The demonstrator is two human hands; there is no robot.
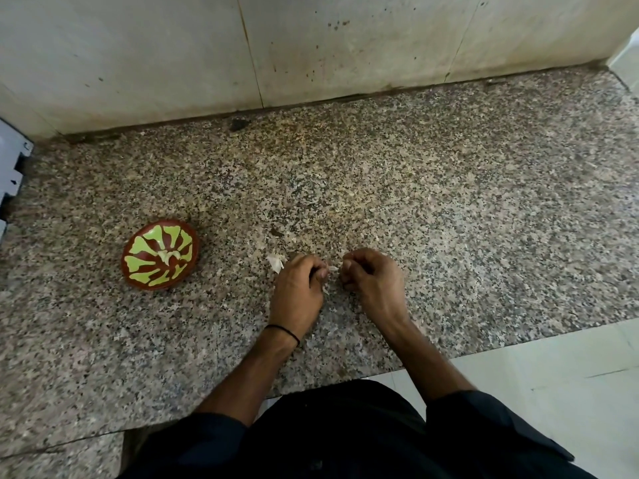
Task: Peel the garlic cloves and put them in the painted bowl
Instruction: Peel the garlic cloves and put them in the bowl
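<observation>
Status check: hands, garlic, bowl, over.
Both hands, left hand and right hand, pinching one garlic clove, mid-peel. Painted bowl left, peeled cloves inside. Loose skins beside left hand; path clear.

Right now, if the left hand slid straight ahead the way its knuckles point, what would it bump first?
Probably the garlic skin lying just beyond the left hand on the counter; depth is hard to judge.

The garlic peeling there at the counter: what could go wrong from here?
1. The painted bowl sits well off to the left of both hands, so a peeled clove could drop on the way over.
2. Loose peel lies on the speckled counter beside the left hand; scraps are hard to spot there and might get carried into the bowl.
3. The clove pinched between the fingertips is small and could slip.
</observation>
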